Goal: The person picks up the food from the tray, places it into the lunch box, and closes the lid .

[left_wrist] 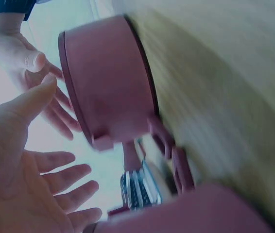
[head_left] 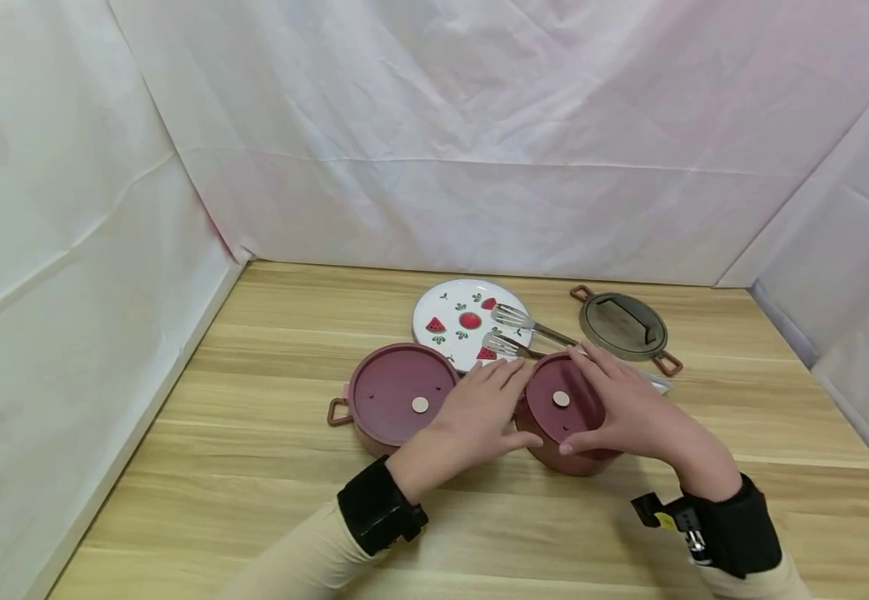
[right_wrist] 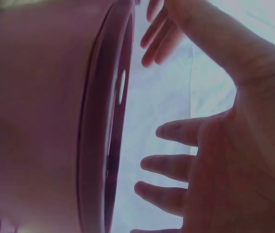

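Two dark red lidded pots stand side by side on the table. My left hand (head_left: 482, 408) hovers between them, fingers spread, nearest the right edge of the left pot (head_left: 392, 392). Above the right pot (head_left: 557, 404) is my right hand (head_left: 621, 408), its fingers extended and thumb apart over the lid. In the right wrist view a gap shows between the right hand's fingers (right_wrist: 169, 167) and the pot's lid rim (right_wrist: 98, 126). The left wrist view shows the left palm (left_wrist: 25, 189) holding nothing, facing the pot's side (left_wrist: 111, 82). Each lid carries a pale round disc.
Behind the pots lies a white plate (head_left: 441, 300) with watermelon prints. A slotted turner (head_left: 512, 317) and a fork-like utensil (head_left: 505, 343) rest across it. Back right sits a dark round lid or pan (head_left: 621, 325) with two brown handles. White cloth walls (head_left: 434, 167) enclose the wooden table (head_left: 269, 400).
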`<state>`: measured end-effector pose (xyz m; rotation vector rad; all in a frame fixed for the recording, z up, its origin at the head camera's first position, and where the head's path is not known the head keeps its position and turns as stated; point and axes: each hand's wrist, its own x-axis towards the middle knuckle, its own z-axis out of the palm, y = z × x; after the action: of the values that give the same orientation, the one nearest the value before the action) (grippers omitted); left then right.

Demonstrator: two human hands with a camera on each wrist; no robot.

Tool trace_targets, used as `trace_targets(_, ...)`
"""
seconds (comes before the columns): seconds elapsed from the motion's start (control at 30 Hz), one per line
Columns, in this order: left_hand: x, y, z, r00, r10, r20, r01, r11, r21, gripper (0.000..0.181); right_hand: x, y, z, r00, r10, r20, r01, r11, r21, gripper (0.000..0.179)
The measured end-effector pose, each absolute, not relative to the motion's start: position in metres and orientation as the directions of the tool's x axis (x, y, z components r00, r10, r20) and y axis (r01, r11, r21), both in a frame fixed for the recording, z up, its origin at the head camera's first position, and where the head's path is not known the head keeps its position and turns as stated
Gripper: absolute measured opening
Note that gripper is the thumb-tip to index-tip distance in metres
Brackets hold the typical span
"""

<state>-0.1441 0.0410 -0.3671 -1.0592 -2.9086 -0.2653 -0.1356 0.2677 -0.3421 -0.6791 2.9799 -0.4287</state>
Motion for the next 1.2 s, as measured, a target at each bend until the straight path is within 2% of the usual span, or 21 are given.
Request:
trace_targets(0.1, -0.143, 0.047, -0.370, -0.770, 0.630, 0.100, 0.636, 0.747, 0.192, 0.096, -0.133, 0.277, -0.343, -0.899, -0.438, 0.013, -0.418, 0.850, -0.319, 0.125)
trace_targets(0.33, -0.141, 0.054, -0.376, -0.801, 0.594, 0.070, 0.566, 0.714, 0.412, 0.108, -0.123, 0.298, -0.348, -0.906, -0.422, -0.031, -0.363, 0.811, -0.459, 0.128)
trace_targets(0.63, -0.141, 0.063, -0.391, -0.818, 0.564, 0.115, 0.499, 0.594, 0.632, 0.111, -0.119, 0.317, -0.359, -0.895, -0.445, -0.025, -0.339, 0.717, -0.609, 0.135)
trace_targets(0.8, -0.141, 0.067, -0.395, -0.833, 0.539, 0.126, 0.465, 0.557, 0.689, 0.107, -0.119, 0.324, -0.364, -0.903, -0.426, -0.055, -0.295, 0.708, -0.642, 0.135)
trace_targets(1.03, -0.139, 0.071, -0.397, -0.855, 0.508, 0.104, 0.419, 0.561, 0.714, 0.105, -0.118, 0.330, -0.370, -0.903, -0.429, -0.011, -0.326, 0.703, -0.632, 0.124)
trace_targets(1.2, -0.138, 0.071, -0.395, -0.867, 0.491, 0.087, 0.394, 0.569, 0.722, 0.104, -0.118, 0.332, -0.374, -0.914, -0.407, 0.007, -0.324, 0.717, -0.617, 0.123)
